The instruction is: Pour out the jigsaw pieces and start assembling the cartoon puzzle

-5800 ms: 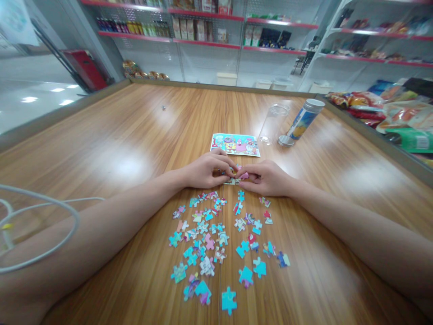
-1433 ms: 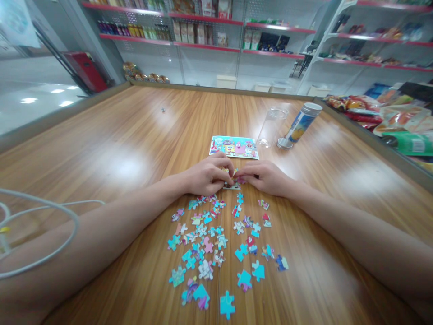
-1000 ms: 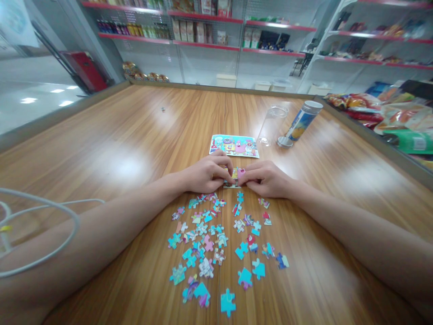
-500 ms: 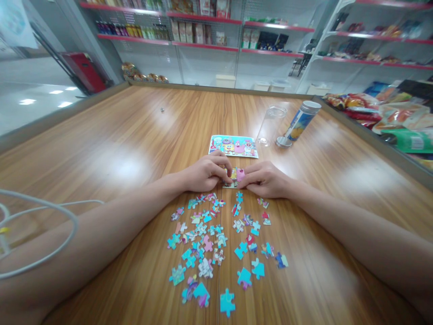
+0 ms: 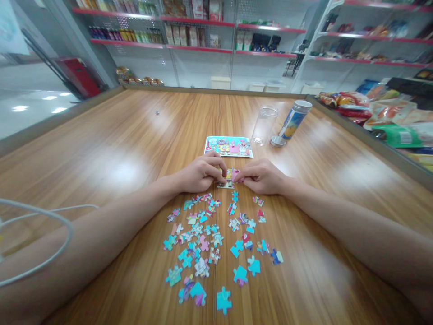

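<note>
A small patch of joined jigsaw pieces [image 5: 226,184], with yellow and pink parts, lies flat on the table between my hands. My left hand [image 5: 203,174] curls over its left side, thumb and fingertips pressed on it. From the right, my right hand [image 5: 265,176] pinches at a pink jigsaw piece [image 5: 235,173] on the patch's right edge; the fingers partly hide it. Just beyond lies a picture card [image 5: 228,147] with cartoon characters. Many loose jigsaw pieces [image 5: 203,267], mostly light blue, are spread nearer to me, some overlapping.
A clear open container [image 5: 264,124], a round metal lid [image 5: 278,141] and a blue printed canister [image 5: 295,119] stand or lie at the back right. White cable [image 5: 64,253] loops over my left forearm. Packaged goods [image 5: 399,117] are heaped beyond the right edge; shelves stand behind.
The view has shifted slightly, moving everything a little left. My right fingertips have moved slightly up the patch's right side, showing more of its lower edge. My left hand stays on the patch.
</note>
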`<state>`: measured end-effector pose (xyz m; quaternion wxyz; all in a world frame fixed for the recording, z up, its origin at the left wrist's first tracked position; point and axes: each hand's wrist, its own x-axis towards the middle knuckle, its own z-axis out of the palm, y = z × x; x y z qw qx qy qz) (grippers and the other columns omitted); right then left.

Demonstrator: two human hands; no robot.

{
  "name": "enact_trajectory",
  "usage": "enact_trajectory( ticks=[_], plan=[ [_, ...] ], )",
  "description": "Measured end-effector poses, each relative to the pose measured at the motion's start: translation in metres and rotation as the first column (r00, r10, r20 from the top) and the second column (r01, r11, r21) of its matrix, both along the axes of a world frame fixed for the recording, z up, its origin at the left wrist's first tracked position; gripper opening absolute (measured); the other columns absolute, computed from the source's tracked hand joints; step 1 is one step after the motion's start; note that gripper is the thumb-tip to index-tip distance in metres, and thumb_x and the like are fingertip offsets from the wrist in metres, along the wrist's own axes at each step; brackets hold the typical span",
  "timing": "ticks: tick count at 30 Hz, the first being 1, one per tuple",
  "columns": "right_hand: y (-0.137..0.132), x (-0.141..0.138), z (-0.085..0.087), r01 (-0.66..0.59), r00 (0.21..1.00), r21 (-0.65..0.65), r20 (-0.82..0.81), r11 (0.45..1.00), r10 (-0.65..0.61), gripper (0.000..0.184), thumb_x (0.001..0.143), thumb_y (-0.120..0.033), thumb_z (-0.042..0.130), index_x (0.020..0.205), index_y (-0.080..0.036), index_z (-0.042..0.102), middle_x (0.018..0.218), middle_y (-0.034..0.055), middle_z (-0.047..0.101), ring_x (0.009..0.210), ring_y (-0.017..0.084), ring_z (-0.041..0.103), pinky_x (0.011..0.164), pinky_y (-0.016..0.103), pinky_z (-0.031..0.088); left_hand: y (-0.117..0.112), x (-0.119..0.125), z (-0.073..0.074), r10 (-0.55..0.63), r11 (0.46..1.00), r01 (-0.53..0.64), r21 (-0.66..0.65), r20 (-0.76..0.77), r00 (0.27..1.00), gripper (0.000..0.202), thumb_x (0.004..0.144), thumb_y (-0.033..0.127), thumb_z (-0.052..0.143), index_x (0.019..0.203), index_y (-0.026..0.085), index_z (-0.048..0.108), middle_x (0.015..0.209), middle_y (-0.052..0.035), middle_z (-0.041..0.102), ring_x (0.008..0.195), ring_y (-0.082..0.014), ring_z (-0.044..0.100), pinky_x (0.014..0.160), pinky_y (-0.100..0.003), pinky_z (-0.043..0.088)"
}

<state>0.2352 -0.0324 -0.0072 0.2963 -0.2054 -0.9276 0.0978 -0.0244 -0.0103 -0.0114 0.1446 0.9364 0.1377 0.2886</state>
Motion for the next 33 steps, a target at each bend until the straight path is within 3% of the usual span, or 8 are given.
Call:
enact_trajectory(
  ticks=[8,18,25,33],
  plan=[
    [-0.002,-0.001,0.001,0.146,0.989,0.037,-0.038,0.989,-0.144,0.027,0.078,-0.008,0.052,0.087,-0.016,0.077,0.067,0.0016,0.070,0.056,0.010,0.057,0.057,0.022,0.041,0.000,0.001,0.000,-0.012,1.000,0.012,0.011,0.008,1.000,0.037,0.078,0.000,0.053,0.086,0.026,0.078,0.094,-0.0037,0.071,0.096,-0.0187,0.057,0.093,-0.039,0.048],
    [-0.007,-0.001,0.004,0.023,1.000,0.012,-0.008,1.000,-0.023,0.026,0.080,-0.009,0.051,0.089,-0.016,0.075,0.064,0.0002,0.067,0.052,0.009,0.053,0.055,0.021,0.040,-0.001,0.000,0.004,0.072,0.995,-0.062,-0.076,0.136,0.988,0.036,0.079,0.001,0.050,0.087,0.023,0.078,0.092,-0.0046,0.070,0.089,-0.0156,0.061,0.088,-0.036,0.050],
    [-0.012,-0.002,0.006,-0.034,0.999,0.055,0.036,0.998,0.032,0.028,0.079,-0.008,0.049,0.091,-0.018,0.072,0.057,-0.0036,0.057,0.049,0.008,0.045,0.051,0.023,0.034,-0.001,0.002,0.003,0.059,0.998,-0.058,-0.018,0.063,0.996,0.036,0.077,0.000,0.050,0.086,0.022,0.077,0.092,-0.0056,0.069,0.088,-0.0166,0.061,0.085,-0.036,0.051],
    [-0.019,-0.003,0.012,-0.118,0.991,0.004,0.071,0.993,0.118,0.027,0.080,-0.009,0.049,0.089,-0.019,0.072,0.059,-0.0019,0.059,0.049,0.009,0.047,0.049,0.023,0.033,-0.001,0.003,0.003,0.068,0.998,-0.068,-0.015,0.077,0.995,0.035,0.075,-0.001,0.051,0.084,0.021,0.077,0.091,-0.0054,0.069,0.088,-0.0165,0.060,0.087,-0.036,0.050]
  ],
)
